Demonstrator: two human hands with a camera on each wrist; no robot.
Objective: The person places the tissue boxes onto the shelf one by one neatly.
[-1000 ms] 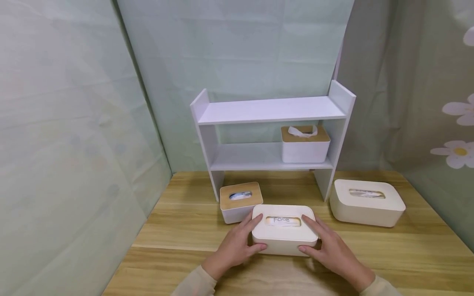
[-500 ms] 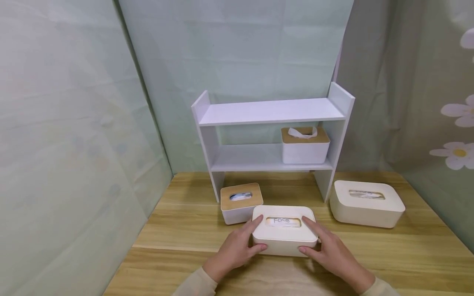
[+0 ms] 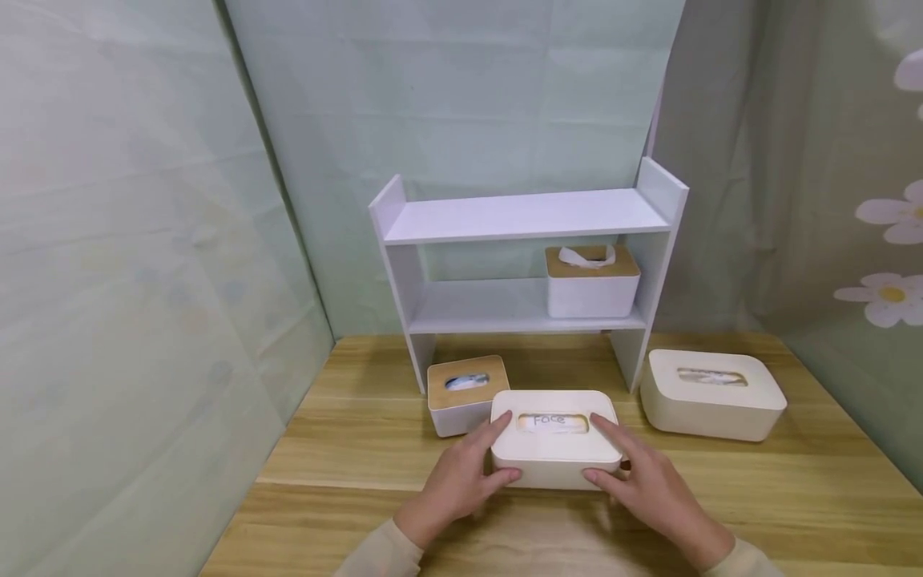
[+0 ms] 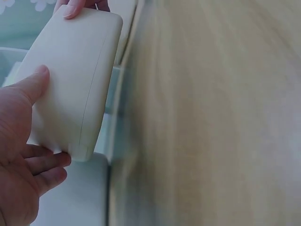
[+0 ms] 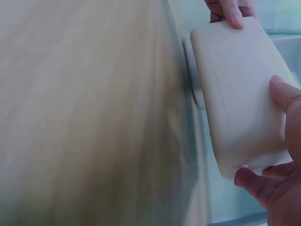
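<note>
Between my two hands is a cream tissue box [image 3: 557,473] with a slot in its lid, where a slip reading "Face" shows. My left hand [image 3: 461,477] grips its left end, thumb on the front side. On the right end my right hand [image 3: 649,485] holds it the same way. Both wrist views show the tissue box [image 4: 70,70] with fingers at its ends; it looks raised a little off the table. Just behind its left corner stands a smaller white tissue box [image 3: 461,418] with a wooden lid.
A white two-tier shelf [image 3: 526,216] stands at the back of the wooden table [image 3: 324,457]. On its lower tier, at the right, sits a white tissue box [image 3: 593,298] with a wooden lid. Another cream tissue box [image 3: 710,413] rests on the table at the right.
The cream tissue box has risen slightly, up in the head view, with both hands keeping hold of its ends. The other boxes and the shelf stay in place.
</note>
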